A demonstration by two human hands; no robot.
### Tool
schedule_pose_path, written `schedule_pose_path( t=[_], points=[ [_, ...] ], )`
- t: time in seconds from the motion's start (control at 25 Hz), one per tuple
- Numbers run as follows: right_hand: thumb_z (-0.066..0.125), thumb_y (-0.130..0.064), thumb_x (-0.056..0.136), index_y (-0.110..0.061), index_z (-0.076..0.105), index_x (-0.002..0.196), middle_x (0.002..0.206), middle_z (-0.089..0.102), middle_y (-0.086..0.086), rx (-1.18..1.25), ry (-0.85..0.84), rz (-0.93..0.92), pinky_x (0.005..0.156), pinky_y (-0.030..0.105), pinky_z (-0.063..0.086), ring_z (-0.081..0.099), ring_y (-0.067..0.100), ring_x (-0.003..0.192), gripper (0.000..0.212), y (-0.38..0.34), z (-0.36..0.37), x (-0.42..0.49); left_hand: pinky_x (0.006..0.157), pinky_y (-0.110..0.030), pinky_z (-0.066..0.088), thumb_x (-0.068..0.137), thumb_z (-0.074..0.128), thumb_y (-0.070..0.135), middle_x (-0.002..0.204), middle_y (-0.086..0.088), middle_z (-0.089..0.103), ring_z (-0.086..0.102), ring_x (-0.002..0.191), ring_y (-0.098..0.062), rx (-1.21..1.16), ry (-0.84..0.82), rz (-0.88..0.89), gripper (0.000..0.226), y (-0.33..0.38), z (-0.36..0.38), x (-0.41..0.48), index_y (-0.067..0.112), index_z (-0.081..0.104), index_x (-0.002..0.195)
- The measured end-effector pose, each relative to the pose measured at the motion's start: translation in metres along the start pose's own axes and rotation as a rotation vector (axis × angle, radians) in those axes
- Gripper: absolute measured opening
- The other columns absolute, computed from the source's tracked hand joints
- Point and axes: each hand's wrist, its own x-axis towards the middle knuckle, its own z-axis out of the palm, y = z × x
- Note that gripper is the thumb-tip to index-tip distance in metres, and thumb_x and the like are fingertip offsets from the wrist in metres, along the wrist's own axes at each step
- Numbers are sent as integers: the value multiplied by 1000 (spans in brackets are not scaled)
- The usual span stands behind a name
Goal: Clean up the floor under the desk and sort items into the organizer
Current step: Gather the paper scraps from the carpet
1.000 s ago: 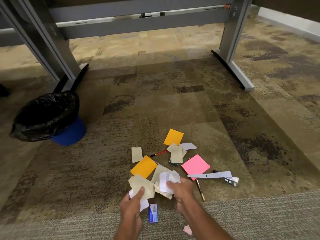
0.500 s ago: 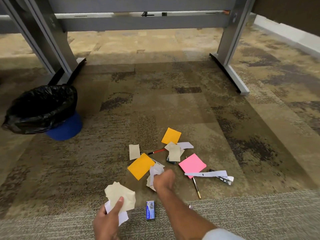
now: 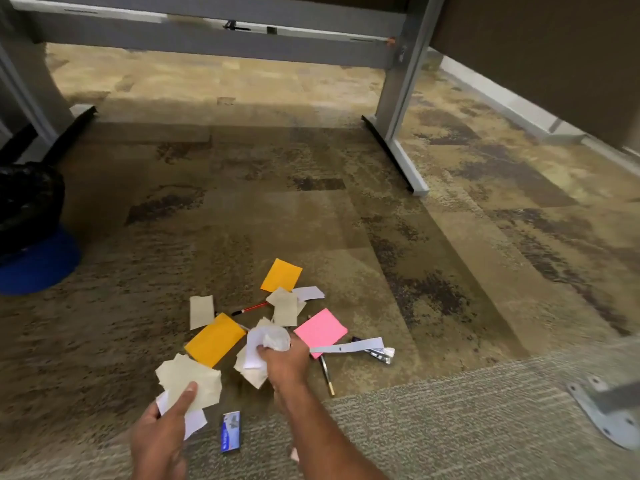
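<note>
A litter of paper lies on the carpet under the desk. My left hand (image 3: 162,434) grips a stack of beige and white paper scraps (image 3: 188,379), thumb on top. My right hand (image 3: 285,362) is closed on a bunch of crumpled white and beige paper (image 3: 265,344) in the middle of the pile. Around it lie two orange sticky notes (image 3: 214,339) (image 3: 281,275), a pink sticky note (image 3: 320,329), beige slips (image 3: 201,311) (image 3: 285,306), a red pen (image 3: 247,310), a white paper strip (image 3: 348,346), a gold-tipped pen (image 3: 327,374) and a small blue box (image 3: 230,431).
A blue bin with a black bag (image 3: 29,226) stands at the far left edge. Grey desk legs (image 3: 398,109) (image 3: 31,98) rise at right and left, a crossbar (image 3: 207,39) behind. A metal foot plate (image 3: 604,414) sits at lower right on grey carpet.
My left hand pulled back toward me with its paper stack. My right hand reached forward into the pile and closed on crumpled paper. The view swung right, pushing the bin to the edge.
</note>
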Motion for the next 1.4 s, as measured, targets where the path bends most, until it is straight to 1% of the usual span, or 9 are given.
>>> schedule_pose_path(
  t=[0.12, 0.24, 0.32, 0.4, 0.6, 0.76, 0.96, 1.12, 1.4],
  points=[
    [75, 3, 75, -10, 71, 81, 83, 69, 3, -83, 77, -156, 58, 17, 48, 64, 19, 82, 15, -35, -61, 26, 92, -39, 43, 87, 74, 15, 127, -12, 64, 59, 119, -35, -19, -73, -25, 44, 0, 30, -9, 0, 63, 128],
    [78, 0, 72, -14, 65, 63, 74, 66, 6, -298, 186, -150, 55, 28, 45, 60, 17, 75, 22, -55, -128, 56, 94, -43, 47, 86, 75, 16, 127, -13, 65, 62, 113, -35, -31, -152, -15, 47, -7, 57, -19, 4, 62, 130],
    [81, -4, 69, -4, 71, 73, 78, 68, 11, -550, 135, -116, 56, 30, 44, 59, 16, 72, 12, -56, -158, 64, 94, -43, 48, 86, 75, 15, 130, -15, 65, 63, 115, -36, -30, -182, 20, 47, -13, 70, -23, 5, 62, 130],
    [81, -8, 69, 2, 74, 84, 76, 68, 11, -784, -11, -133, 53, 26, 40, 58, 14, 69, 19, -48, -167, 66, 93, -39, 47, 86, 74, 12, 131, -16, 65, 64, 107, -32, -38, -219, 47, 46, -21, 78, -25, 4, 62, 130],
    [75, -24, 73, -8, 73, 85, 90, 75, 15, -1039, -141, -219, 60, 32, 46, 70, 25, 80, 20, -21, -147, 57, 98, -44, 49, 84, 76, 11, 123, -12, 67, 64, 102, -30, -61, -212, 19, 47, -31, 76, -25, 9, 63, 129],
    [60, -7, 81, -10, 71, 98, 106, 71, 16, -1175, -144, -301, 75, 34, 50, 66, 35, 102, 20, -28, -131, 54, 93, -40, 49, 85, 76, 14, 113, -8, 66, 63, 100, -29, -60, -190, 18, 39, -26, 65, -17, 12, 65, 123],
    [61, -9, 85, -11, 67, 116, 118, 67, 15, -1204, -133, -260, 88, 36, 52, 62, 33, 112, 31, -26, -126, 55, 100, -54, 50, 79, 82, 21, 122, -14, 69, 66, 109, -35, -43, -125, 11, 46, -23, 49, -5, 11, 67, 121],
    [60, -7, 86, -10, 65, 116, 117, 67, 15, -1155, -92, -211, 91, 37, 52, 63, 33, 111, 31, -20, -125, 51, 101, -50, 49, 84, 76, 13, 125, -14, 66, 64, 110, -34, -90, -157, -16, 50, -18, 43, -5, 7, 61, 131],
    [59, -14, 89, -8, 67, 106, 107, 71, 15, -943, 72, -211, 77, 34, 50, 66, 33, 100, 20, -6, -117, 40, 95, -43, 50, 86, 74, 11, 131, -15, 65, 64, 111, -33, -114, -177, -4, 50, -20, 53, -11, 9, 58, 134]
  ],
)
